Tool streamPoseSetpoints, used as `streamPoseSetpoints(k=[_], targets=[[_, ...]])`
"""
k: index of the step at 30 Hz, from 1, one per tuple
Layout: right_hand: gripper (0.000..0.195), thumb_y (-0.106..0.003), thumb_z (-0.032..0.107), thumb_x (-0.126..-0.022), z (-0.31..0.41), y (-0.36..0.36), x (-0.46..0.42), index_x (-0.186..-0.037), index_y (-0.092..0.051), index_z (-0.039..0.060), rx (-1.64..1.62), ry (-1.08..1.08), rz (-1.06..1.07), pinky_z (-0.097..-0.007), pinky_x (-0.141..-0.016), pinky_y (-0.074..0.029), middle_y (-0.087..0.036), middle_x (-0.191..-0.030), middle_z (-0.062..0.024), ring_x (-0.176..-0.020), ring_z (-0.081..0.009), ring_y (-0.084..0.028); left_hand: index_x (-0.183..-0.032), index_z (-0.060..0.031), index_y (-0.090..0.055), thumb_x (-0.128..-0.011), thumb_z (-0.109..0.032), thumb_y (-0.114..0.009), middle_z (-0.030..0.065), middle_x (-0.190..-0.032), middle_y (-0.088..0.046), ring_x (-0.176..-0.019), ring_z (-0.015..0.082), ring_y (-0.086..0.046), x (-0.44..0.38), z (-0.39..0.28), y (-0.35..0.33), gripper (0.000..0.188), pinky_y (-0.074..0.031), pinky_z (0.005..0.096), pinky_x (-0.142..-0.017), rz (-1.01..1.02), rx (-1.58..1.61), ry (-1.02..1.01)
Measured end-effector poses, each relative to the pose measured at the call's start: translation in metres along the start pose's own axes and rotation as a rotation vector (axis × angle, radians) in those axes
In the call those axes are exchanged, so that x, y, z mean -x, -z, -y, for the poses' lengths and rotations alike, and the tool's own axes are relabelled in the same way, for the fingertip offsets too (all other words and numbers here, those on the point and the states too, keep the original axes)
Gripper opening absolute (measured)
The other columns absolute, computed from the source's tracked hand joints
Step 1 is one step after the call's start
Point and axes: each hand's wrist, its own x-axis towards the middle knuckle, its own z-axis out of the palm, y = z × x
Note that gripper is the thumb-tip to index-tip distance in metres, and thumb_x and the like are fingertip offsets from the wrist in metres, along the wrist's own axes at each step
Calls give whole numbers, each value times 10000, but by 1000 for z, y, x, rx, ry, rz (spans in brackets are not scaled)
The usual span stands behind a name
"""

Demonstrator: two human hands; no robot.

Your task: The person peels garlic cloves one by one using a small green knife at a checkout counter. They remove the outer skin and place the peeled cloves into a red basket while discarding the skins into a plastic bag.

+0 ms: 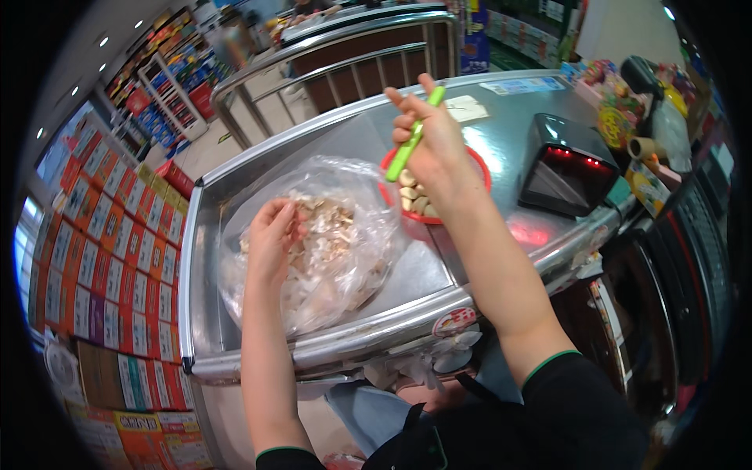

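Observation:
A clear plastic bag (376,258) sits wide-mouthed on the metal counter, with papery garlic skins (329,235) inside. Over its left part is my left hand (276,232), fingers curled and the thumb close to the fingertips; whether something small is between them I cannot tell. My right hand (432,138) grips a bright green handle (414,141), its tool end not visible. Below that hand stands a red-rimmed plastic bowl (486,170) holding several peeled garlic cloves (409,192). My right wrist and forearm hide part of the bowl.
A black box scanner (567,167) with red lights stands on the counter (511,132) to the right, near packaged sweets (614,111). White paper (465,108) lies beyond the bowl. A metal railing (335,38) runs behind; stacked cartons (111,235) line the left.

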Motion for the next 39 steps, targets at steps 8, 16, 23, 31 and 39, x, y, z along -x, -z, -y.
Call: streamPoseSetpoints(k=[8, 16, 23, 31, 39], targets=[[202, -513, 93, -897, -10, -17, 18, -1087, -537, 28, 337, 125, 186, -188, -439, -284, -611, -773, -75, -481, -28, -347, -992, -34, -560, -894, -96, -538, 10, -698, -569, -585, 70, -537, -2, 5, 8, 118, -429, 190, -544, -125, -196, -59], [161, -493, 58, -877, -43, -36, 59, -951, -614, -16, 816, 109, 568, -235, -691, -473, -634, -752, -48, -773, -109, -619, -1019, -23, -586, -802, -116, -600, 35, -764, -579, -680, 114, -574, -25, 30, 38, 236, -450, 229, -579, -381, -586, -210], [149, -536, 61, -863, -75, -13, 47, -977, -603, -8, 1143, 69, 754, -239, -713, -471, -640, -821, -58, -830, -96, -602, -1252, -72, -512, -796, -168, -642, 190, -1265, -468, -1123, 312, -515, -12, 31, 17, 484, -440, 399, -932, -77, -1081, -199], [248, -542, 230, -862, -68, -2, 47, -1039, -615, 72, 1991, -29, 776, -448, -770, -456, -634, -916, -204, -890, -374, -599, -1060, -19, -590, -800, -137, -640, 194, -1134, -573, -933, 319, -601, -9, 4, 17, 290, -473, 387, -802, -283, -857, -192], [194, -538, 152, -825, -56, 0, 40, -923, -617, 5, 2136, -8, 723, -447, -761, -461, -634, -879, -212, -875, -365, -605, -707, 2, -575, -736, -120, -669, 142, -677, -616, -666, 262, -606, 14, -7, 7, 157, -467, 359, -630, 119, -1079, 132]])
